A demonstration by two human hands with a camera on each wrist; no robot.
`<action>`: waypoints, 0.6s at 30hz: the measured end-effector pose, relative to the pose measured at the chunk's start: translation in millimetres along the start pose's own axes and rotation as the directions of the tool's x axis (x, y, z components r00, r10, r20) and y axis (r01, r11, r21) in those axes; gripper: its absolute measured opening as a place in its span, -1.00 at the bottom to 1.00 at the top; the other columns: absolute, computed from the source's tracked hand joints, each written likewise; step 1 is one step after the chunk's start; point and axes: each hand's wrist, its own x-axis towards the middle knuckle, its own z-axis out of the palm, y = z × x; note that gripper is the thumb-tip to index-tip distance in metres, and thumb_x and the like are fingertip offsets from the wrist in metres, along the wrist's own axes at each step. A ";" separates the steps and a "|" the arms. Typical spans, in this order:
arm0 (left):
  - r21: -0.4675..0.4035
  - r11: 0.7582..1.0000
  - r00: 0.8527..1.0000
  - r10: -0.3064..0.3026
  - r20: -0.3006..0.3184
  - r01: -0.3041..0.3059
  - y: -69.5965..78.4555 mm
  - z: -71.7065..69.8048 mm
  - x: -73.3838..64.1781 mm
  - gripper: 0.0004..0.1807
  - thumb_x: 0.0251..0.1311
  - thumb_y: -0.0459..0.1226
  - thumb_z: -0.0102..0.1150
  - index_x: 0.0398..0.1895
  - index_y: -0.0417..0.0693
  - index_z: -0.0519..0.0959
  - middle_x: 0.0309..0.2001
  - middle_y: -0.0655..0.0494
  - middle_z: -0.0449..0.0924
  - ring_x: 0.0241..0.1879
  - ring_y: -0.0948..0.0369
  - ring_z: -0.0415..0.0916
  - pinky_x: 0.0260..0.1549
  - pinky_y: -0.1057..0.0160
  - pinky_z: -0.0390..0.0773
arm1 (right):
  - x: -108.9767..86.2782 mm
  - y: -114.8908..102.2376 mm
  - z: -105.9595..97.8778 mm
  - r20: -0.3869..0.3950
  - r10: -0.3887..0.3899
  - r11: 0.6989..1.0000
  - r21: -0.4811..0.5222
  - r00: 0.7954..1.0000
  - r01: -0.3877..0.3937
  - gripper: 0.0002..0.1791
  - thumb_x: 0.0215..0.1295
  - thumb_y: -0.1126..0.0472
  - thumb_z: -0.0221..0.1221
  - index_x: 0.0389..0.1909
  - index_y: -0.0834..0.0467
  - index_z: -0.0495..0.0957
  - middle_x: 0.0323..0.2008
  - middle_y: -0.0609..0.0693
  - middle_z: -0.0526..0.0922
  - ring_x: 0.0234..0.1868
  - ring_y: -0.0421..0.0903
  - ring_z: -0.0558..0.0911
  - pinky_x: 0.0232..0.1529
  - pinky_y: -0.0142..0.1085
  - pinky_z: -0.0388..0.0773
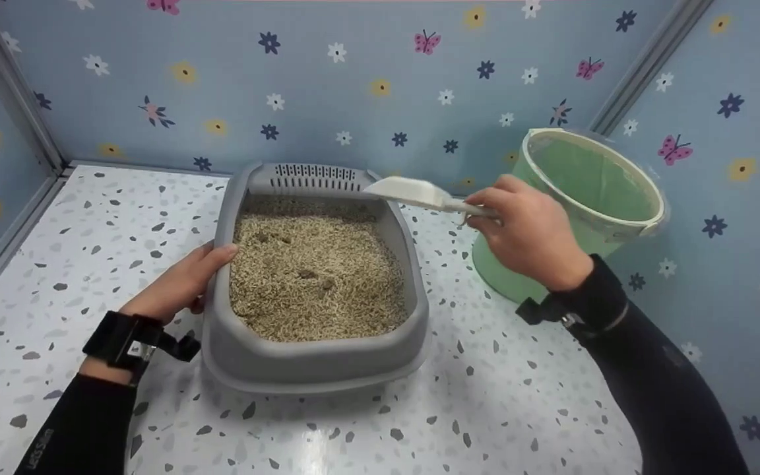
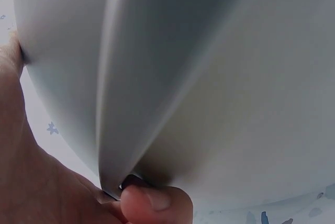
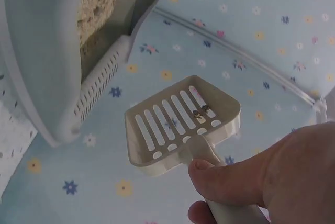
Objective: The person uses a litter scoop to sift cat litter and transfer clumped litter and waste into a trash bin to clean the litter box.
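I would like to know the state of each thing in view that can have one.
Slotted litter scoop: held up, small dark bits inside.
Gray litter box: open-topped, partly filled.
Litter: loose, uneven, dark clumps on top.
Green bucket: uncovered.
Left hand: grips the litter box.
Right hand: grips the scoop.

My bare left hand (image 1: pixel 179 284) is curled in a grip, my black-sleeved left arm (image 1: pixel 80 425) stretched forward; my bare right hand (image 1: pixel 528 231) pinches, thumb (image 3: pixel 235 182) pressed down, my black-sleeved right arm (image 1: pixel 670 392) angled inward.
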 end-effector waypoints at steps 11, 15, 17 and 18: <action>-0.003 1.000 1.000 -0.010 -0.008 0.010 -0.7 -0.6 1.5 -0.14 0.66 0.39 -0.16 0.54 -0.14 0.27 -0.31 0.07 0.48 -0.49 0.20 0.43 -0.56 0.29 0.42 | 44.8 -57.4 67.0 0.327 -0.185 0.980 -0.016 0.927 0.201 -0.83 0.53 0.30 0.34 0.03 0.20 0.81 -0.25 0.10 0.63 -0.35 0.05 0.63 -0.38 -0.08 0.64; -0.001 1.000 1.000 -0.004 -0.010 0.004 0.0 -0.2 1.2 -0.15 0.66 0.38 -0.16 0.58 -0.10 0.26 -0.32 0.07 0.47 -0.51 0.20 0.37 -0.57 0.29 0.38 | 70.5 -73.1 95.5 0.447 -0.202 0.959 -0.091 0.871 0.269 -0.73 0.45 0.47 0.22 0.07 0.25 0.74 -0.12 0.16 0.68 -0.18 0.08 0.68 -0.17 -0.10 0.73; -0.008 1.000 1.000 0.003 -0.008 -0.003 0.8 0.5 0.6 -0.16 0.66 0.38 -0.16 0.58 -0.10 0.27 -0.34 0.08 0.47 -0.53 0.20 0.34 -0.58 0.29 0.35 | 82.8 -79.3 111.1 0.494 -0.214 0.938 -0.136 0.843 0.318 -0.71 0.42 0.50 0.20 0.07 0.25 0.72 -0.06 0.18 0.69 -0.10 0.09 0.70 -0.06 -0.10 0.75; -0.010 1.000 1.000 0.005 -0.009 -0.005 1.2 1.0 0.2 -0.16 0.66 0.38 -0.15 0.58 -0.09 0.27 -0.36 0.09 0.46 -0.55 0.21 0.31 -0.59 0.30 0.33 | 88.7 -82.1 118.8 0.508 -0.225 0.926 -0.156 0.831 0.345 -0.71 0.42 0.51 0.20 0.07 0.26 0.71 -0.05 0.18 0.70 -0.07 0.10 0.71 -0.02 -0.10 0.76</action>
